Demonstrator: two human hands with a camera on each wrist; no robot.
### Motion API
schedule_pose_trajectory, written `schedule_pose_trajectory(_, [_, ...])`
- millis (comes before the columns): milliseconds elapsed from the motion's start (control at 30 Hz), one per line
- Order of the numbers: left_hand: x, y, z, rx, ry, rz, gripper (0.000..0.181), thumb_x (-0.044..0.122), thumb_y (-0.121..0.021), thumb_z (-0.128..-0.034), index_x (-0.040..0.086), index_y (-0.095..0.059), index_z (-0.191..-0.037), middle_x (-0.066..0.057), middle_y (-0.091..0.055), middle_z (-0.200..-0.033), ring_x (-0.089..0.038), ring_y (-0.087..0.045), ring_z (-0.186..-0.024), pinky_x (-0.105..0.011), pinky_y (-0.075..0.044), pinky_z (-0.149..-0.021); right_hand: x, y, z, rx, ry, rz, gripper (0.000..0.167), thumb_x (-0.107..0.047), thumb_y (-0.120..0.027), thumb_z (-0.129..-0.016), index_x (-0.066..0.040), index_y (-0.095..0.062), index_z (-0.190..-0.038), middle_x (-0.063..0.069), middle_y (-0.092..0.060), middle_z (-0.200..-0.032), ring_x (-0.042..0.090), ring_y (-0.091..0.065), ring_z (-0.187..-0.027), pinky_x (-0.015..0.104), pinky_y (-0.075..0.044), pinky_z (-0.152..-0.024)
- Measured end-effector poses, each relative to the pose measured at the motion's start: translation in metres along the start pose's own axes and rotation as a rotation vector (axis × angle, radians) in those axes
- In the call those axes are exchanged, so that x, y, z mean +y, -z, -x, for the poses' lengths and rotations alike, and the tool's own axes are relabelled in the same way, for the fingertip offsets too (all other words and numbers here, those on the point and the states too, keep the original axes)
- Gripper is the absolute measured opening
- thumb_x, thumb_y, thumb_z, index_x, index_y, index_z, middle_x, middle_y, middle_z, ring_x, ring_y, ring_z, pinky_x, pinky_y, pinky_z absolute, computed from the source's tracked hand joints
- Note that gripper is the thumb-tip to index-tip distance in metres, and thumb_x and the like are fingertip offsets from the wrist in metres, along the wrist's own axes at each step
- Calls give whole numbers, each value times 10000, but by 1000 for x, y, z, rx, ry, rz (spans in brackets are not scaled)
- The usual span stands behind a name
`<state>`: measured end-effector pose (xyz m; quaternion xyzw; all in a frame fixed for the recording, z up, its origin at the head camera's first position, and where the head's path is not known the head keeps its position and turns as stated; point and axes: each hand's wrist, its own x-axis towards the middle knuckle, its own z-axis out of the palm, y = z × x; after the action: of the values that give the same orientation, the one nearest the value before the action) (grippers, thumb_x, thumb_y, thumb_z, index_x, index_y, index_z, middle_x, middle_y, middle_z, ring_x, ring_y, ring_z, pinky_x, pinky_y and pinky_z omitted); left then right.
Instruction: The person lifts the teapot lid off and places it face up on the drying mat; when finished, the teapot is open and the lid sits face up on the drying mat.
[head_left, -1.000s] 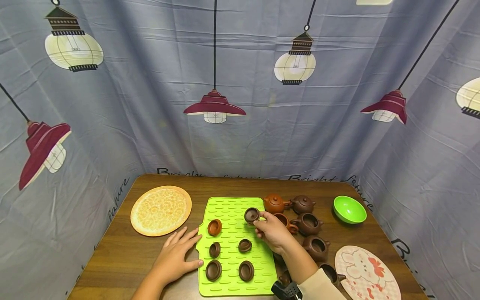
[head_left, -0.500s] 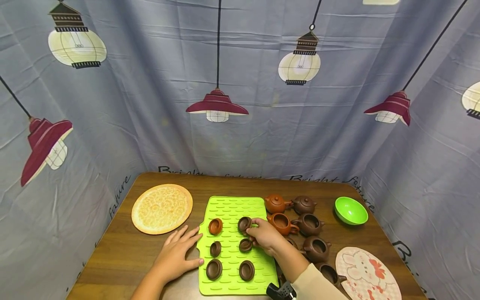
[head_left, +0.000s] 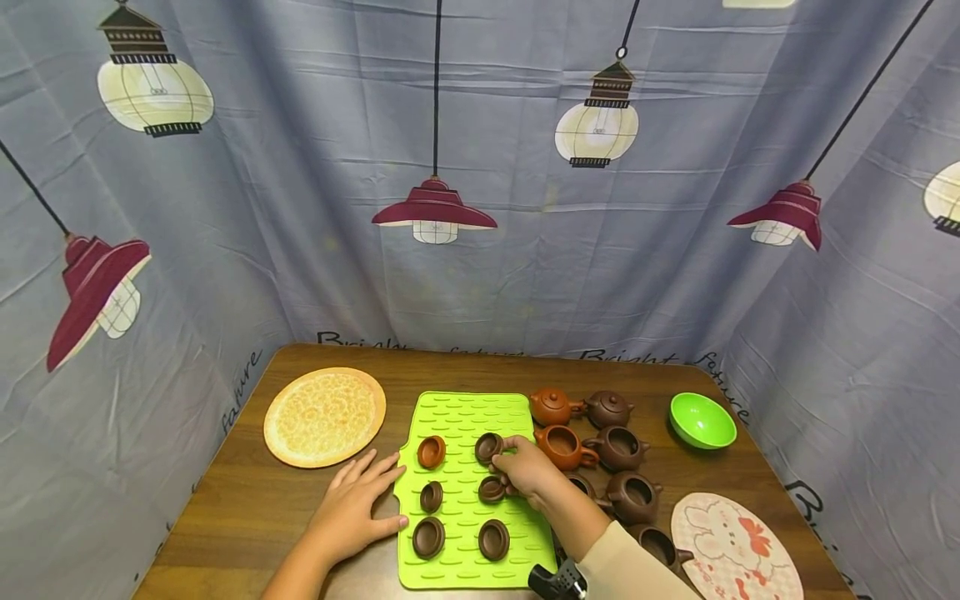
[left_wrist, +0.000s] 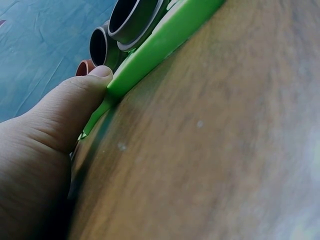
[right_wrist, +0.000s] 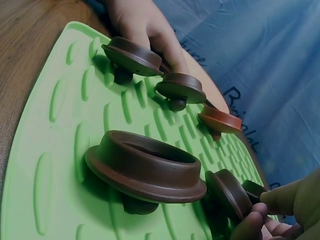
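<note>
Several teapot lids lie upside down on a lime-green ridged mat (head_left: 461, 408), resting on their knobs. My right hand (head_left: 532, 471) pinches a dark brown lid (head_left: 488, 448) at the mat's far right part; in the right wrist view this lid (right_wrist: 254, 189) is mostly hidden behind the fingers. Just nearer sits a smaller brown lid (head_left: 491, 490), with lower fingers close against it. Nearest on that side is a larger brown lid (head_left: 493, 540). An orange lid (head_left: 431, 452) and two brown lids (head_left: 429, 537) form the left column. My left hand (head_left: 348, 512) lies spread, its fingertips and thumb touching the mat's left edge.
Orange and dark brown teapots (head_left: 630, 496) crowd the table right of the mat, several without lids; my right forearm covers some. A green bowl (head_left: 702, 421) and a rabbit-print round mat (head_left: 735, 546) lie further right. A pizza-like round mat (head_left: 325, 417) is at left.
My right hand has brought the brown lid left and down onto the mat, behind the smaller lid. Over the last half second it has barely moved. The left hand stays in place.
</note>
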<state>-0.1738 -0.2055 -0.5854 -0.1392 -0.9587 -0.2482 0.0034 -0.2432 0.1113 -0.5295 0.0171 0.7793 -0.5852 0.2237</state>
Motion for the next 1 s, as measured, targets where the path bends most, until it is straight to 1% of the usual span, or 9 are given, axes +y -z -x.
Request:
schedule_pose_trajectory(100, [0,-1,0,0,3,3,859,743,-726,-827,301,-548,-1542,101,-394,-1678,-311,-243,-1604,-637,-166,-1266,-1,-1,-1,8,-2,1,277,-128,-560,-1083,3,-510,-1321,130,-691,-990,147,-489,-637,276,-454,-583])
schedule_pose_trajectory(200, [-1,-1,0,-2,3,-1,856,747,-721,-828,302,-552,-1539,106,-394,-1677,-309,-243,-1604,-640,-173,-1265,-1,-1,0,8,0,5,286,-125,-562,-1081,13,-502,-1324,133,-693,-987,146,-490,-633,277,-453,-583])
schedule_pose_trajectory(367, [-1,-3,0,-3,6,3,859,764,-708,-826,310,-552,-1539,119,-390,-1676,-300,-243,-1604,-631,-165,-1269,-3,0,4,-3,-5,-13,459,-86,-572,-1053,63,-408,-1455,161,-694,-983,145,-493,-645,270,-455,-590])
schedule_pose_trajectory(467, [-1,-3,0,-3,8,6,860,767,-706,-825,313,-551,-1538,122,-390,-1676,-299,-244,-1604,-631,-163,-1268,-4,1,7,-11,0,-15,557,-62,-575,-1025,85,-348,-1512,155,-666,-922,147,-484,-633,278,-454,-595])
schedule_pose_trajectory(600, [-2,-3,0,0,7,5,862,773,-701,-826,312,-551,-1539,123,-391,-1676,-299,-243,-1604,-634,-166,-1266,-9,4,13,-10,12,28,576,-75,-565,-1035,74,-329,-1540,68,-558,-759,137,-400,-554,292,-389,-551])
schedule_pose_trajectory(700, [-2,-3,-1,6,5,4,859,769,-703,-826,307,-556,-1535,119,-395,-1674,-303,-246,-1603,-635,-167,-1265,-15,9,18,-8,25,67,577,-85,-565,-1049,65,-326,-1553,83,-569,-847,159,-400,-560,319,-368,-549])
schedule_pose_trajectory(767, [-2,-3,0,14,1,1,855,763,-710,-826,300,-563,-1530,111,-405,-1670,-311,-256,-1599,-640,-173,-1262,-20,14,21,0,35,91,577,-88,-571,-1050,57,-335,-1556,141,-602,-972,184,-434,-594,340,-388,-565])
schedule_pose_trajectory(833, [-2,-3,0,31,-11,-4,845,756,-716,-826,292,-578,-1519,96,-424,-1660,-327,-279,-1588,-653,-190,-1252,-23,18,23,5,42,88,576,-85,-581,-1047,43,-343,-1556,202,-609,-1097,216,-491,-652,356,-421,-588])
schedule_pose_trajectory(1000, [-2,-3,0,48,-30,-15,842,763,-711,-825,290,-587,-1511,78,-444,-1650,-350,-306,-1572,-668,-208,-1236,-29,31,23,51,62,132,529,-109,-608,-1041,11,-413,-1518,209,-615,-1120,295,-584,-763,388,-487,-628])
